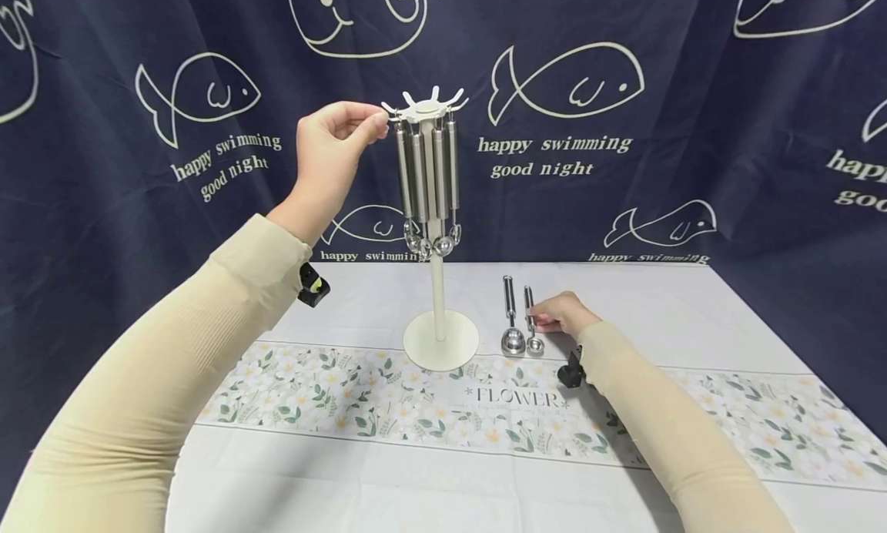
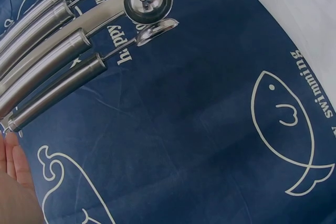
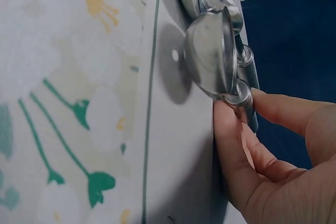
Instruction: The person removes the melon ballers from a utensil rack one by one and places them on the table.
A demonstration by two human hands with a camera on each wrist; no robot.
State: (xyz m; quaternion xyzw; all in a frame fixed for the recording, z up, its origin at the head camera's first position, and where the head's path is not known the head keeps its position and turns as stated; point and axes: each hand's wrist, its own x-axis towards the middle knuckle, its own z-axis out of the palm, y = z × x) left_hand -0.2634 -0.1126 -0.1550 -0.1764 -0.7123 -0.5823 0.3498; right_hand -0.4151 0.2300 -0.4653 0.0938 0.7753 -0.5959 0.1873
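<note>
A cream utensil stand with a ring of hooks on top stands upright on the table. Several steel scoops hang from its hooks, bowls downward; their handles also cross the left wrist view. At the left side of the hook ring, my left hand pinches a hook's end between thumb and fingers. My right hand pinches the handle of a small steel scoop, whose bowl faces the right wrist camera. Beside it lies a larger ice cream scoop, handle pointing away.
A white cloth with a floral band covers the table. The stand's round base sits left of the two loose scoops. Behind the table hangs a dark blue curtain with white fish drawings.
</note>
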